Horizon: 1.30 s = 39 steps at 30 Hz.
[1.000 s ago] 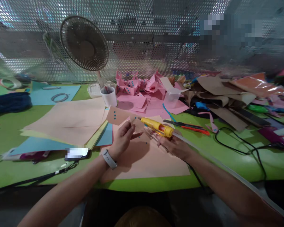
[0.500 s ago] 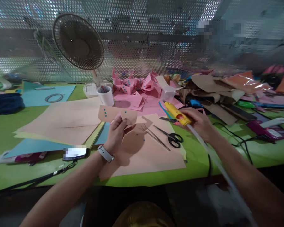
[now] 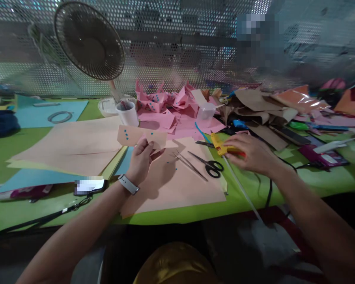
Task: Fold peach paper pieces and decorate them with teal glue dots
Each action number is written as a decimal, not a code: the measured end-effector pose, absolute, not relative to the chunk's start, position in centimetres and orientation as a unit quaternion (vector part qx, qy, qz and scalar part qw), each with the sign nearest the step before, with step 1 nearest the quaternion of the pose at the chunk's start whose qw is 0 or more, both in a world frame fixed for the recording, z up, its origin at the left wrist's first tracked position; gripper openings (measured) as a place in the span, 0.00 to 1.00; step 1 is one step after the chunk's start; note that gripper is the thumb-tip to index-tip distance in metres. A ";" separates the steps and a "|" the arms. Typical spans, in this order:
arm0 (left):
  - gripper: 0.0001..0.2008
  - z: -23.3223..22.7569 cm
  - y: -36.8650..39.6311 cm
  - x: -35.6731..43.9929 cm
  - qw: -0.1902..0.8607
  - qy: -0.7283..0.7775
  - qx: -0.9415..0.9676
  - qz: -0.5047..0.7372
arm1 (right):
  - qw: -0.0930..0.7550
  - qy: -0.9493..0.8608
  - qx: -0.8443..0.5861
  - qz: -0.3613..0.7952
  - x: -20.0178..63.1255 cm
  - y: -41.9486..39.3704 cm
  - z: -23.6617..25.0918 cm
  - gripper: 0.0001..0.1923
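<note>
My left hand (image 3: pixel 142 156) holds up a folded peach paper piece (image 3: pixel 140 137) dotted with small blue gems, above a peach sheet (image 3: pixel 177 185) on the green table. My right hand (image 3: pixel 251 154) rests on the table to the right, its fingers around a yellow glue gun (image 3: pixel 220 144) that lies low on the table with a long clear glue stick (image 3: pixel 242 188) trailing toward me. Black-handled scissors (image 3: pixel 208 165) and metal tweezers (image 3: pixel 189 165) lie on the peach sheet between my hands.
A desk fan (image 3: pixel 88 39) stands at the back left beside a white cup (image 3: pixel 127 113). Pink paper pieces (image 3: pixel 168 108) pile up behind; brown paper and tools (image 3: pixel 263 106) clutter the right. Large peach and blue sheets (image 3: pixel 68 148) and a phone (image 3: pixel 90 185) lie left.
My right hand has carried the glue gun from near the paper piece out to the right and down onto the table. The left hand keeps holding the paper piece.
</note>
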State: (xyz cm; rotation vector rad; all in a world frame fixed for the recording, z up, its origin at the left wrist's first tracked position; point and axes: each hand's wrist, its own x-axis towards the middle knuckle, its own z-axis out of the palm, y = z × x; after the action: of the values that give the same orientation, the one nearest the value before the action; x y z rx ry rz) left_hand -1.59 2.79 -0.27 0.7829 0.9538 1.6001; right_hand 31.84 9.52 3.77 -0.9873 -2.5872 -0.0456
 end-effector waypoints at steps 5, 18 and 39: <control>0.06 -0.6 2.8 -1.8 0.525 0.397 0.332 0.675 | 0.026 -0.940 -0.339 -0.020 25.0 4.4 3.1 0.15; 0.08 -0.6 2.8 -2.0 0.523 0.387 0.349 0.675 | 0.158 -0.790 -0.504 0.310 24.2 5.3 3.7 0.07; 0.07 -0.5 2.6 -2.0 0.526 0.382 0.363 0.668 | 0.375 -0.840 -0.385 0.069 20.5 7.0 5.0 0.10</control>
State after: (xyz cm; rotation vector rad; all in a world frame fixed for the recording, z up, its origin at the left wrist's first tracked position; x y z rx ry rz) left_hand -1.96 2.64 -0.49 0.8669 0.9134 1.5973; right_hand 20.52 6.95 4.98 -0.9865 -2.1506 0.1778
